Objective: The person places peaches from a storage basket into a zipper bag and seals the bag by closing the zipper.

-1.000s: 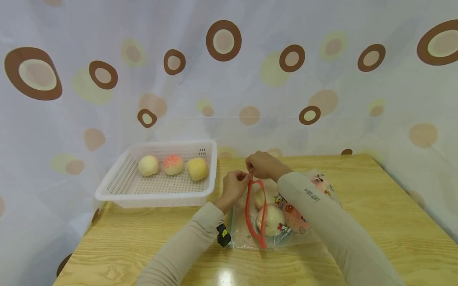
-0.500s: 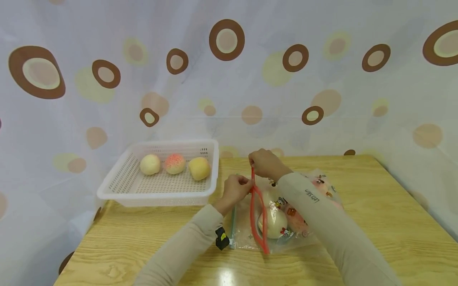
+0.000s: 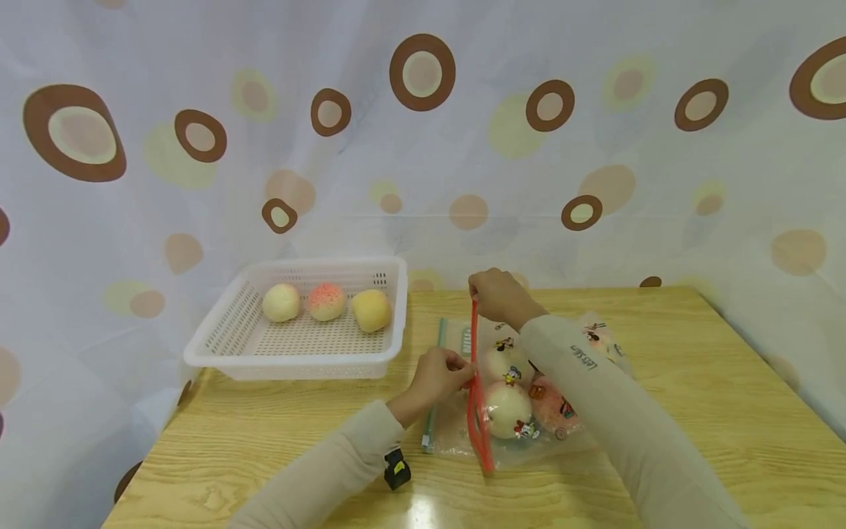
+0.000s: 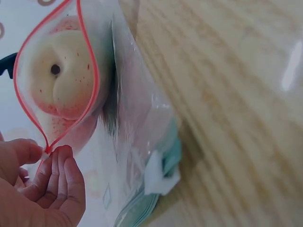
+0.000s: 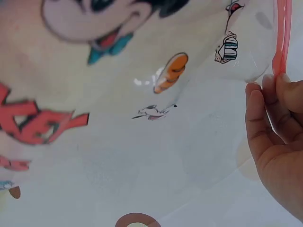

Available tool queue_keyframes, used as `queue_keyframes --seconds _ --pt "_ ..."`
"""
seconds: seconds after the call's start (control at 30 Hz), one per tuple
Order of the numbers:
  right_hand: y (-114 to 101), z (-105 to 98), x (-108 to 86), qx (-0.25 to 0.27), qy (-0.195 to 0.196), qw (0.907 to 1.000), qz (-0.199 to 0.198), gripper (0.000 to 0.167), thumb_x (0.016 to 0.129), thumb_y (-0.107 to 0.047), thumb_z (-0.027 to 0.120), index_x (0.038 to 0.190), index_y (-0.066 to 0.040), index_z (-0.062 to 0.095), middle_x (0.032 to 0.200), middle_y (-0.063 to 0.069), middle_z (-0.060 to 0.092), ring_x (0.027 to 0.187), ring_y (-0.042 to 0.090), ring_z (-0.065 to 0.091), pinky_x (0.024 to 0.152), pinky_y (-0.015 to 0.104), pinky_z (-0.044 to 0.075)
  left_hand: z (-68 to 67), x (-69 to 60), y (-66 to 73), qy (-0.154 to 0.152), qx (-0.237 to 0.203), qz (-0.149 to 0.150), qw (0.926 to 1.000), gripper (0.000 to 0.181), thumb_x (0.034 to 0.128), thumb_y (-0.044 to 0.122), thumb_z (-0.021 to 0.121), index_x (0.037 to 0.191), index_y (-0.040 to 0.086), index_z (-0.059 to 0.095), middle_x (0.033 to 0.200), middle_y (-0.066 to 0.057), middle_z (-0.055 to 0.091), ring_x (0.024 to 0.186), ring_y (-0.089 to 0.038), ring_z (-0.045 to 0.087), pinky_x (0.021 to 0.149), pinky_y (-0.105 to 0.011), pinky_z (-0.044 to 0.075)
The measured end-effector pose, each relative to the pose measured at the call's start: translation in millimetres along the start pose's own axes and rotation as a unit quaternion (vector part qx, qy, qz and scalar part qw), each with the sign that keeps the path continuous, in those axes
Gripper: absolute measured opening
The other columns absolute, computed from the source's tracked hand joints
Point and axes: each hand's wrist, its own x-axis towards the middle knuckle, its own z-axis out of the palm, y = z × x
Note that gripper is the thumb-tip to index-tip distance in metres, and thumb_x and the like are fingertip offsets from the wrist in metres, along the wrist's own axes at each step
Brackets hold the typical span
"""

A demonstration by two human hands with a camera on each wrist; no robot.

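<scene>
Left fingers (image 4: 73, 182) moved down the red edge (image 3: 474, 330), bag (image 3: 452, 433) gaping.

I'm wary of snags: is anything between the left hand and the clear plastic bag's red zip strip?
Nothing visible: the left hand pinches the red plastic strip directly. A cream peach-shaped object shows through its loop.
</scene>
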Motion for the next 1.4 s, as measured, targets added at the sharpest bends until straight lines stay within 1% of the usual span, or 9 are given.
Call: queue_keyframes --seconds 0.23,0.33,0.4,0.57,0.73,0.93,1.13,1.27,1.4 --pt "5 0 -1.0 -0.004 0.009 0.9999 0.002 0.011 0.087 0.004 0.056 0.083 -0.006 0.059 0.078 0.006 0.060 0.068 0.020 0.053 0.064 0.035 0.045 6.3 -14.2 1.8 -0.024 -0.020 -0.025 0.9992 0.019 0.0864 0.014 0.068 0.072 0.003 0.072 0.063 0.000 0.064 0.055 -0.005 0.052 0.047 -0.018 0.040" --pt "4 0 -0.7 -0.001 0.008 1.0000 -0.001 0.013 0.087 0.006 0.055 0.083 -0.005 0.059 0.077 0.006 0.059 0.068 0.019 0.051 0.063 0.034 0.043 6.6 -18.8 0.9 -0.029 -0.021 -0.020 0.9992 0.020 0.0867 0.014 0.067 0.071 0.003 0.071 0.061 0.000 0.064 0.053 -0.005 0.051 0.046 -0.018 0.040" --pt "4 0 -0.6 0.001 0.008 1.0000 0.000 0.013 0.087 0.006 0.055 0.084 -0.005 0.059 0.078 0.006 0.059 0.068 0.020 0.051 0.063 0.034 0.042 5.3 -21.2 0.4 -0.031 -0.017 -0.008 0.9993 0.020 0.0871 0.013 0.067 0.071 0.003 0.072 0.061 -0.002 0.065 0.051 -0.006 0.052 0.045 -0.018 0.039" --pt "5 -4 -0.8 -0.003 0.015 0.9998 0.014 0.006 0.090 0.002 0.058 0.091 -0.002 0.062 0.085 0.010 0.064 0.076 0.025 0.061 0.069 0.037 0.051 1.4 -27.5 4.5 -0.042 -0.012 0.000 0.9990 0.019 0.0867 0.013 0.067 0.070 0.004 0.072 0.063 -0.004 0.067 0.054 -0.006 0.054 0.048 -0.018 0.041" --pt "9 -8 -0.4 -0.003 0.033 0.9992 0.021 0.005 0.090 0.002 0.058 0.090 -0.001 0.062 0.086 0.012 0.065 0.080 0.028 0.063 0.072 0.040 0.052 1.0 -38.5 10.1 -0.069 -0.021 -0.008 0.9974 0.018 0.0853 0.013 0.068 0.069 0.004 0.071 0.062 0.001 0.064 0.057 -0.005 0.053 0.051 -0.019 0.044" --pt "16 -14 0.0 0.004 0.054 0.9980 0.031 0.005 0.089 0.004 0.057 0.088 0.001 0.061 0.084 0.014 0.064 0.078 0.028 0.062 0.070 0.040 0.052 0.5 -55.4 7.5 -0.104 -0.033 0.006 0.9940 0.023 0.0866 0.014 0.069 0.067 0.002 0.070 0.062 -0.008 0.066 0.050 -0.003 0.051 0.046 -0.016 0.037" --pt "21 -16 -1.0 0.014 0.077 0.9964 0.034 0.008 0.085 0.009 0.057 0.085 0.002 0.059 0.084 0.016 0.063 0.076 0.028 0.059 0.068 0.040 0.049 1.0 -74.5 6.0 -0.144 -0.024 0.020 0.9890 0.021 0.0844 0.013 0.070 0.065 0.004 0.070 0.056 0.004 0.062 0.048 0.001 0.045 0.045 -0.014 0.034" --pt "21 -11 0.8 0.024 0.068 0.9970 0.028 0.005 0.088 0.006 0.059 0.088 0.002 0.060 0.087 0.015 0.064 0.080 0.028 0.061 0.070 0.040 0.050 0.4 -79.2 5.1 -0.146 -0.024 0.027 0.9887 0.021 0.0842 0.012 0.070 0.065 0.004 0.070 0.054 0.007 0.059 0.047 0.002 0.043 0.044 -0.013 0.033" --pt "20 -6 0.8 0.041 0.056 0.9973 0.023 0.006 0.090 0.005 0.057 0.092 0.001 0.062 0.092 0.016 0.065 0.085 0.030 0.063 0.074 0.041 0.052 0.6 -79.9 -0.6 -0.147 -0.012 0.023 0.9888 0.022 0.0848 0.014 0.070 0.065 0.004 0.071 0.053 0.006 0.060 0.046 0.003 0.040 0.043 -0.013 0.030"
